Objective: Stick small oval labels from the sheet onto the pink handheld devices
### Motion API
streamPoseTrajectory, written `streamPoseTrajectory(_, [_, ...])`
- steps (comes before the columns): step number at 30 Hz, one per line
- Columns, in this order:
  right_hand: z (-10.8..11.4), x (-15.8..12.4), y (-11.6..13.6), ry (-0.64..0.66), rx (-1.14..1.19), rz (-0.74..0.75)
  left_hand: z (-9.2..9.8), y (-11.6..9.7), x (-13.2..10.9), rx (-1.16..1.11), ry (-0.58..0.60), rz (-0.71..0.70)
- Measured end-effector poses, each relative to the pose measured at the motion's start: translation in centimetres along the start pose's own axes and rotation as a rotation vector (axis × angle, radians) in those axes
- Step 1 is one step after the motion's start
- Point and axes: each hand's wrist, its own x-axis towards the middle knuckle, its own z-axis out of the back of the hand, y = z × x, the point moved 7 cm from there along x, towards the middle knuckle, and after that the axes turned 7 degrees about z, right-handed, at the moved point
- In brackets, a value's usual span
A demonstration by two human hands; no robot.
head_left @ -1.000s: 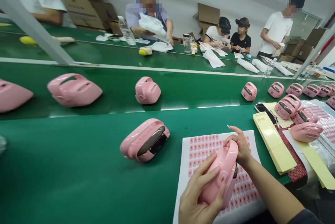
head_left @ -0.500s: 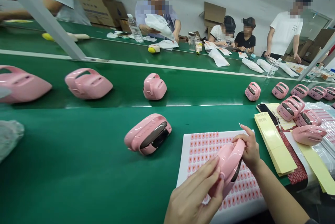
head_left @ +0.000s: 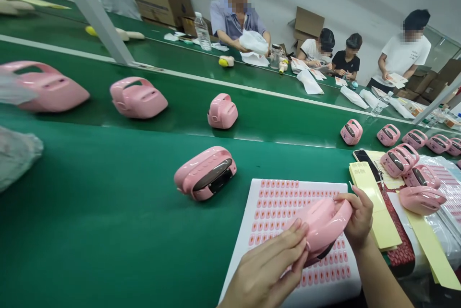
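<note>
Over a white sticker sheet [head_left: 261, 245] printed with rows of small pink ovals, I hold a pink plastic device [head_left: 319, 219] with a looped carry handle and a dark glossy panel. My left hand [head_left: 268, 265] grips its near end, fingers pressed along the side. My right hand [head_left: 356, 217] pinches the far end by the handle, index finger raised. A small pale sliver shows at that fingertip; I cannot tell whether it is a nail or a sticker. Left of the sheet, a similar pink device [head_left: 205, 173] rests on the green table [head_left: 118, 231], dark panel facing right.
Pink devices [head_left: 139, 98] stand along the green conveyor [head_left: 183, 116]. At right are yellow paper strips [head_left: 374, 207], a phone [head_left: 365, 161], tweezers [head_left: 381, 175] and finished-looking pink devices [head_left: 399, 160]. A plastic bag [head_left: 18, 157] lies left. Co-workers [head_left: 237, 20] sit and stand beyond.
My view has shifted and tilted. The held device has turned slightly, its handle now pointing more to the right. A co-worker opposite has lowered a white bag to the table.
</note>
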Motion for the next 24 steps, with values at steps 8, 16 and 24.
streamPoseTrajectory(8, [1.5,-1.2,-0.1,-0.072,-0.021,-0.097,-0.3,-0.5,-0.9,0.089,-0.073,-0.072])
streamPoseTrajectory(16, [2.4,-2.9,-0.8,-0.071,-0.114,-0.203,-1.1,-0.9,-1.1,0.109,-0.125,-0.127])
streamPoseTrajectory(24, [2.5,-3.3,-0.7,-0.084,-0.068,-0.182,-1.4,-0.4,-0.9,0.036,-0.126,-0.069])
